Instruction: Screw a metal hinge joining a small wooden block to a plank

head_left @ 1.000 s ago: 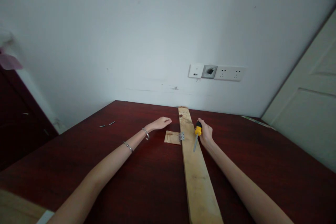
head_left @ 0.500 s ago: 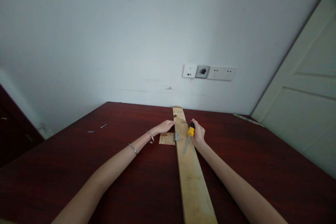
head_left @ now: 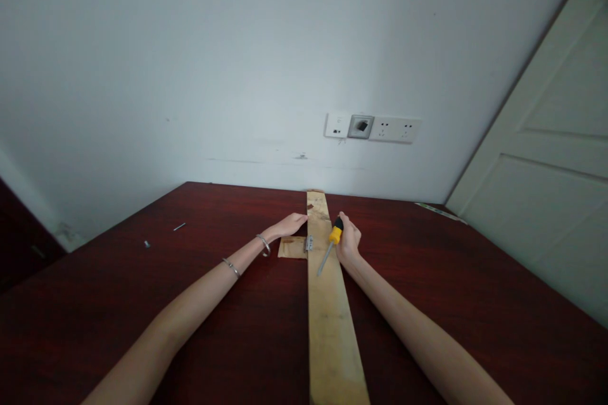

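A long wooden plank (head_left: 330, 316) runs from the near edge of the view toward the wall. My left hand (head_left: 292, 224), wearing two bracelets on the wrist and forearm, has its fingers closed on the plank's left edge. Opposite, my right hand (head_left: 350, 240) grips a yellow and black screwdriver (head_left: 335, 235) and rests against the plank's right edge. The screwdriver's shaft slants down to the left above the plank. A small metal hinge (head_left: 310, 243) sits at the plank's left edge, where a short wooden piece (head_left: 292, 247) lies alongside.
On the dark red table (head_left: 228, 342), a thin metal pin (head_left: 179, 226) and another small metal piece (head_left: 147, 243) lie at left. A flat strip (head_left: 439, 211) lies at the back right. Behind are a white wall with sockets (head_left: 394, 130) and a pale door panel (head_left: 560, 126).
The view has shifted slightly. The plank's near end has swung a little left, and the screwdriver tip has tilted left. The nearer small metal piece at left has moved left and turned.
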Demonstrator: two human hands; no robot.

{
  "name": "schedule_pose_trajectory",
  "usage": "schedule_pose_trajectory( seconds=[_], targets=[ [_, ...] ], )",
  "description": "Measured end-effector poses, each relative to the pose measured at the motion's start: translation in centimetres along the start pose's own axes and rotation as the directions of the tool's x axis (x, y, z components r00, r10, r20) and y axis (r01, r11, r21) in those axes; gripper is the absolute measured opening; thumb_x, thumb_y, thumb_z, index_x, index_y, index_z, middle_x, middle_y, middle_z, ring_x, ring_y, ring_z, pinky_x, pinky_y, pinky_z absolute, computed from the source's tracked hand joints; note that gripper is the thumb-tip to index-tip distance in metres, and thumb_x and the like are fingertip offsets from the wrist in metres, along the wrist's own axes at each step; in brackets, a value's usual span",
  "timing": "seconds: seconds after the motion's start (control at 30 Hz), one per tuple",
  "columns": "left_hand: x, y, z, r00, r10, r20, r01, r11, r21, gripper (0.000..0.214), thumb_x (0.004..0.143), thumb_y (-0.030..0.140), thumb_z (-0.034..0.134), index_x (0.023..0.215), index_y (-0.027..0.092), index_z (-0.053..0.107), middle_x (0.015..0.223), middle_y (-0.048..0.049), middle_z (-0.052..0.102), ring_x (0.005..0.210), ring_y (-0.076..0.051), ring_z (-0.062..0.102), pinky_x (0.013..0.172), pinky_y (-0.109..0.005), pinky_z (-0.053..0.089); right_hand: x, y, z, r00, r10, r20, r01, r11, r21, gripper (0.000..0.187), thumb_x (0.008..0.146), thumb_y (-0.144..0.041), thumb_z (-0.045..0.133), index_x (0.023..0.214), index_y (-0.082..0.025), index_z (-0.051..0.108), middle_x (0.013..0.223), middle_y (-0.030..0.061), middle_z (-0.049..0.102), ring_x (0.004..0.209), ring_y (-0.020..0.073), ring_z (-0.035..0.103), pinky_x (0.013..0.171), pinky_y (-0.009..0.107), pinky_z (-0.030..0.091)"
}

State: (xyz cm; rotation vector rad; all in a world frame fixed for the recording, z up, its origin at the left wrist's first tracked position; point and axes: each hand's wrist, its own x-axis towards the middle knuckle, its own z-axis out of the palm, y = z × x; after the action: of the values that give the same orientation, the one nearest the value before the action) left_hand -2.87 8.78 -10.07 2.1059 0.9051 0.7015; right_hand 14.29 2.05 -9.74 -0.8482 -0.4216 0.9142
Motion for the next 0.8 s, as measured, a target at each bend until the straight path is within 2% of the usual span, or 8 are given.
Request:
schedule_pose_trajectory(
  seconds=[0.13, 0.43, 0.63, 0.8],
  targets=[
    [-0.1, 0.2, -0.2, 1.000, -0.018, -0.002, 0.018, 1.000, 0.002, 0.054, 0.091, 0.049, 0.035, 0.109, 0.008, 0.065, 0.117, -0.0075, 0.063, 0.109, -0.026, 0.056, 0.097, -0.034, 0.038, -0.1, 0.3, 0.1, 1.000, 0.004, 0.013, -0.004, 1.000, -0.004, 0.032, 0.056, -0.041, 0.073, 0.063, -0.016, 0.053, 0.056, -0.0056, 0.052, 0.052, 0.0091, 0.049, 0.049, 0.022, 0.043],
    [-0.3, 0.1, -0.3, 1.000, -0.009, 0.011, 0.010, 1.000, -0.024, 0.052, 0.091, 0.049, 0.036, 0.111, 0.010, 0.064, 0.120, -0.0056, 0.062, 0.112, -0.025, 0.055, 0.100, -0.034, 0.037, 0.0, -0.1, 0.3, 0.999, -0.030, 0.026, 0.030, 1.000, -0.006, 0.033, 0.058, -0.043, 0.072, 0.061, -0.018, 0.050, 0.054, -0.0060, 0.049, 0.050, 0.0090, 0.047, 0.048, 0.023, 0.042],
    [-0.4, -0.2, -0.4, 1.000, 0.023, 0.010, -0.023, 1.000, 0.020, 0.047, 0.093, 0.043, 0.036, 0.117, 0.012, 0.061, 0.124, -0.0044, 0.059, 0.114, -0.024, 0.053, 0.103, -0.034, 0.034, 1.1, -2.5, 1.3, 0.988, -0.150, 0.043, 0.151, 0.988, -0.019, 0.032, 0.060, -0.043, 0.071, 0.063, -0.017, 0.053, 0.056, -0.0072, 0.045, 0.050, 0.0069, 0.041, 0.047, 0.021, 0.036],
    [-0.7, 0.2, -0.3, 1.000, 0.006, -0.001, -0.006, 0.999, 0.052, 0.045, 0.094, 0.037, 0.035, 0.120, 0.011, 0.059, 0.127, -0.0056, 0.056, 0.116, -0.023, 0.052, 0.104, -0.035, 0.033, 2.1, -5.1, 2.4, 0.949, -0.302, 0.088, 0.305, 0.952, -0.030, 0.033, 0.062, -0.045, 0.070, 0.068, -0.015, 0.058, 0.062, -0.0051, 0.049, 0.056, 0.0076, 0.044, 0.053, 0.021, 0.038]
  ],
)
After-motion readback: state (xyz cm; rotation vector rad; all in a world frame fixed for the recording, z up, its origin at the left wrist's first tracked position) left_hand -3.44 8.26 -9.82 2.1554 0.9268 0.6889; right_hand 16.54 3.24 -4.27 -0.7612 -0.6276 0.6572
